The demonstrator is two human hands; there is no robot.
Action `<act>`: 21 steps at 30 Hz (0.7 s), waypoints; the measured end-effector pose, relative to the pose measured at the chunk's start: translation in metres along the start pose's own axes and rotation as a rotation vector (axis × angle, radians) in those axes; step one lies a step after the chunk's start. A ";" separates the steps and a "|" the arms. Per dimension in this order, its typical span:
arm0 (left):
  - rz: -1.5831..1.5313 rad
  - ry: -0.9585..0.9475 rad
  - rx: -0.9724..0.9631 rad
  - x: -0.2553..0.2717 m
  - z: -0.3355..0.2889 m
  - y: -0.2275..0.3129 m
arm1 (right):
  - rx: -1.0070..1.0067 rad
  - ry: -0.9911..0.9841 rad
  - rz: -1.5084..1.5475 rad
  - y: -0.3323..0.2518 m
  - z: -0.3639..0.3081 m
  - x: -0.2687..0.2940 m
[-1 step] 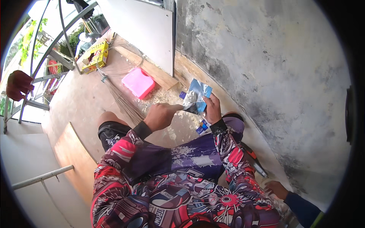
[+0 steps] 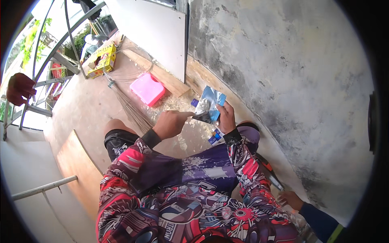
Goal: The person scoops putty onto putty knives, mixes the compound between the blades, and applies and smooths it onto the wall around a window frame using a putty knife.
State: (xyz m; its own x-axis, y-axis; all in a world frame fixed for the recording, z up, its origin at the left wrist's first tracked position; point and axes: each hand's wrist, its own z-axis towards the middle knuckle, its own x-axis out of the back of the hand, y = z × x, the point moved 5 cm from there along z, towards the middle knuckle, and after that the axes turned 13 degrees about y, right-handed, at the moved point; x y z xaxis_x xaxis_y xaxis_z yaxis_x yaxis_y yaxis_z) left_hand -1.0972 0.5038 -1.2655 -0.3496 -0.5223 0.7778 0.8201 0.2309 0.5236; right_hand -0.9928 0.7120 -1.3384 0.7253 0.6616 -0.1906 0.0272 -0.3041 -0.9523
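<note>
My right hand (image 2: 227, 116) grips the right edge of a thin blue, silvery piece (image 2: 214, 102), flat like a packet or sheet. Whitish material lies on its face, and its lower edge looks dark. My left hand (image 2: 172, 123) is closed, its foremost finger reaching the piece's lower left corner. What sits inside the left fist is hidden. Both hands are in front of my bent knees, above a floor (image 2: 81, 109) strewn with pale crumbs. Small blue-and-white packs (image 2: 215, 137) lie just below the right hand, and another dark blue one (image 2: 194, 102) lies beyond the piece.
A pink case (image 2: 148, 89), a stick broom (image 2: 127, 103) and a yellow box (image 2: 103, 60) lie ahead. A stained wall (image 2: 291, 81) rises on the right. By my right thigh lies an orange-and-black-handled tool (image 2: 269, 172), near another person's hand (image 2: 290, 200). Plywood (image 2: 79, 166) leans left.
The other person's hand at the lower right has shifted slightly up and left. My hands and the blue piece have barely moved.
</note>
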 end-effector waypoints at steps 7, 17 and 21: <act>-0.437 -0.175 0.314 0.047 -0.006 -0.014 | 0.002 0.043 0.211 -0.018 -0.013 -0.019; -0.485 1.053 0.366 0.131 0.118 -0.004 | -0.197 0.012 0.412 -0.034 -0.039 -0.029; -0.286 1.187 0.255 0.121 0.164 0.003 | -0.206 0.031 0.406 -0.034 -0.059 -0.023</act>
State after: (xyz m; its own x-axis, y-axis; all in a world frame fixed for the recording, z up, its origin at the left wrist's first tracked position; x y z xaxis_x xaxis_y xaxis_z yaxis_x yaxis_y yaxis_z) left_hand -1.2112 0.5760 -1.1124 0.2326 -0.9675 -0.0994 0.6243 0.0701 0.7780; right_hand -0.9696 0.6663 -1.2872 0.7258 0.4409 -0.5280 -0.1293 -0.6664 -0.7342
